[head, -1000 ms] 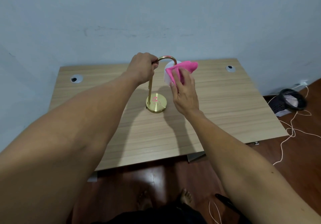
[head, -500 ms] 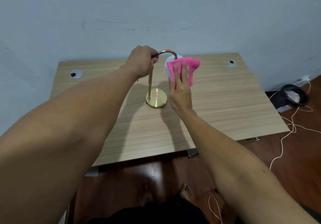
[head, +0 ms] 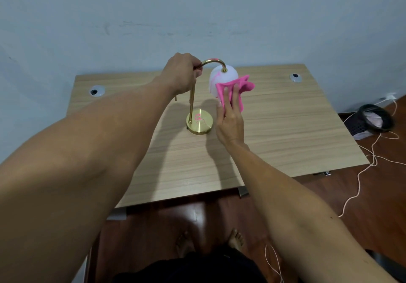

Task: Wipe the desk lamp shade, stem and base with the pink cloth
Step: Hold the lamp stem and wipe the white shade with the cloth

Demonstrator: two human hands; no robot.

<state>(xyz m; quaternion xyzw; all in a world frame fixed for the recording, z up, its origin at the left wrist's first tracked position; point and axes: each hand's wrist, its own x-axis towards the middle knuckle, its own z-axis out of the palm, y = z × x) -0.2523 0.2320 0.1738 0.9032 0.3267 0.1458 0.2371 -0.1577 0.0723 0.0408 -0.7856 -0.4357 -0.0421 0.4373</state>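
A small desk lamp stands mid-desk: a white dome shade (head: 222,76), a curved brass stem (head: 191,104) and a round brass base (head: 200,121) with pink marks on it. My left hand (head: 181,74) grips the top bend of the stem. My right hand (head: 230,120) presses the pink cloth (head: 232,91) flat against the lower front of the shade, fingers spread over it. The top of the shade is uncovered and shows a pink smear on its left side.
The wooden desk (head: 285,129) stands against a pale blue wall, with cable grommets at back left (head: 97,90) and back right (head: 295,77). A black bin (head: 373,121) and white cords (head: 371,161) lie on the floor at right. My bare feet show below the desk edge.
My right hand has slid the pink cloth down the shade, from covering its upper part to its lower front, so the shade's top now shows. My left hand stays on the stem.
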